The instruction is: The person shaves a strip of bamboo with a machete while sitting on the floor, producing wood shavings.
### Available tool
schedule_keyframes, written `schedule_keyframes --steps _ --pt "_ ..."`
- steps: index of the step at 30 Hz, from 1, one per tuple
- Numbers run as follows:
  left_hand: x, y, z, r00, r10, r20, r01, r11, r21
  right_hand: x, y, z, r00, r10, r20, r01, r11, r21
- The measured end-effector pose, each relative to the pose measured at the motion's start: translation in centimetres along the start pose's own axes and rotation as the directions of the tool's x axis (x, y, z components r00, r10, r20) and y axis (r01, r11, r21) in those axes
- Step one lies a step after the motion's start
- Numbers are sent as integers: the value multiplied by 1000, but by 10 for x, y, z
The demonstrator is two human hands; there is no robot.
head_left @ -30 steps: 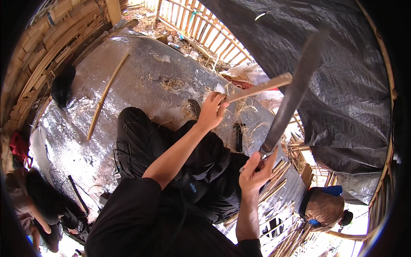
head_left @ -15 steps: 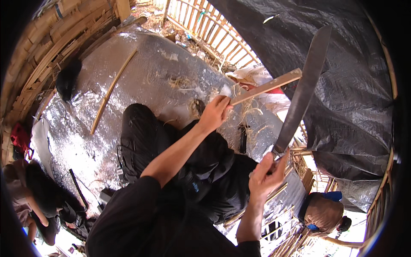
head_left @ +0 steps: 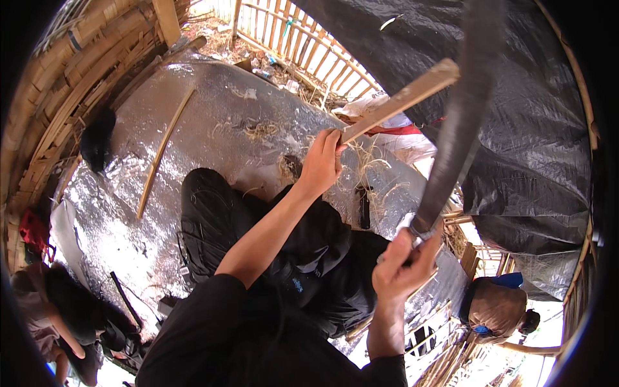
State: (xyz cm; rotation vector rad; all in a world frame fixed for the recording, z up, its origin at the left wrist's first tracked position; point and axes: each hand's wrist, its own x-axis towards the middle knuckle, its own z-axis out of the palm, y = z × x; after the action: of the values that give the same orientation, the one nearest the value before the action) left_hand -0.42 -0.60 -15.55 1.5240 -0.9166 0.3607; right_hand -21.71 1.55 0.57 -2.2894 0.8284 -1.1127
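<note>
My left hand (head_left: 322, 164) is closed round the lower end of a flat bamboo strip (head_left: 403, 100), which slants up to the right. In my right hand (head_left: 405, 264) is the handle of a machete (head_left: 454, 129). Its long dark blade points upward, smeared by motion, just right of the strip's far end; I cannot tell whether the two touch. Thin curled shavings (head_left: 371, 164) lie on the silvery mat (head_left: 213, 116) beyond my left hand. A dark narrow object (head_left: 365, 206) rests on the mat between my hands.
A long thin bamboo stick (head_left: 164, 155) lies on the mat to the left. Woven bamboo wall (head_left: 77, 84) rises at far left, and a black tarp (head_left: 529, 148) hangs at right. Another person (head_left: 58, 316) sits at lower left. A brown bag (head_left: 496, 309) is at lower right.
My left hand and the bamboo strip have risen slightly, the strip's far end most. The machete blade has swung up and is now blurred. Both hands keep their hold.
</note>
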Motion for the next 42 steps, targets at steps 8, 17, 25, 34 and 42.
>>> schedule_keyframes --steps 8,17,25,34,42 --pt "-33 -17 0 968 -140 209 143 990 4 11 -12 -3 983 71 170 -51 991 -120" --pt "-58 -31 -19 958 -141 251 147 989 -6 -16 29 1 989 88 118 -95 994 58" --pt "48 56 -42 997 -64 46 76 937 -341 -19 32 -1 974 151 167 -180 967 180" --pt "92 98 -33 928 -70 366 294 742 -603 -15 26 4 971 39 237 -105 956 272" --pt "81 128 -50 931 -17 365 232 799 -554 -27 31 10 975 32 219 -30 999 -12"
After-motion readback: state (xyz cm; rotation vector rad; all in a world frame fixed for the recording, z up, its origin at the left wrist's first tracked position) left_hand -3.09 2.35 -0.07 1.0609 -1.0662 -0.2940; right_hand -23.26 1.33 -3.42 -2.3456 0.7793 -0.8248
